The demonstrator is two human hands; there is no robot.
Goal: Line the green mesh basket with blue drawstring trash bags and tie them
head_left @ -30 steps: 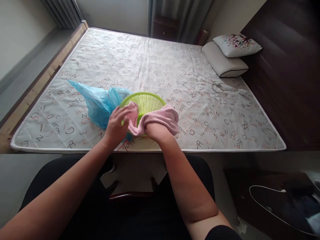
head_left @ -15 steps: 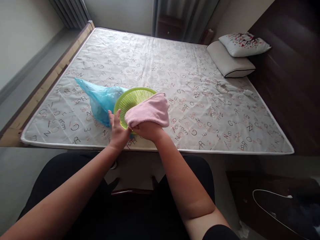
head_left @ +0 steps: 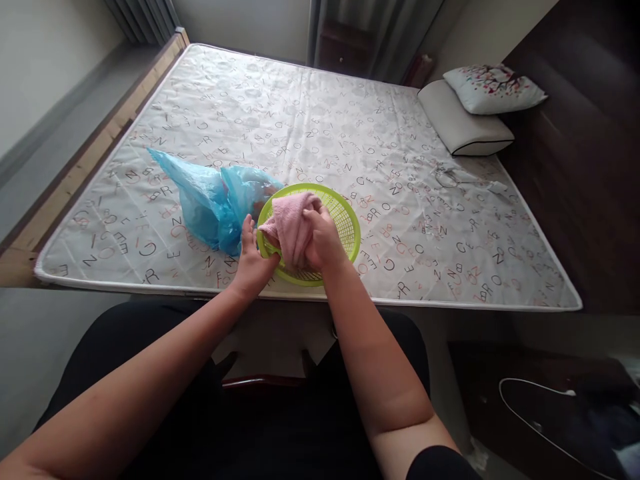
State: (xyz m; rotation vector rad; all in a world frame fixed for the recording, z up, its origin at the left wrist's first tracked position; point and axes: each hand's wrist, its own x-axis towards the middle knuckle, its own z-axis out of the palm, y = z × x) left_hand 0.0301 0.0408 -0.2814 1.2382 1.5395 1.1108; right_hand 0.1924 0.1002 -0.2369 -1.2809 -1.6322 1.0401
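Observation:
A round lime-green mesh plastic basket [head_left: 356, 233] rests near the front edge of the mattress. My left hand [head_left: 253, 263] grips its left rim, thumb over the edge and fingers on the outer side. In my right hand [head_left: 327, 240] is a bunched pink cloth [head_left: 293, 223], held against the inside of the basket. Part of the basket's inner mesh is hidden by the cloth. Just left of the basket, close to my left fingers, lies a crumpled blue plastic bag [head_left: 205, 203] with something inside that I cannot make out.
The letter-patterned mattress [head_left: 240, 107] lies on a wooden bed frame [head_left: 95, 153]. A floral pillow [head_left: 495, 90] sits on a beige pillow [head_left: 463, 120] at the far right. Lower right, a white cable [head_left: 530, 381] lies on a dark surface.
The basket has moved right and lies flatter, showing more of its rim. The pink cloth, spread out before, is now bunched inside it. The blue bag shows more.

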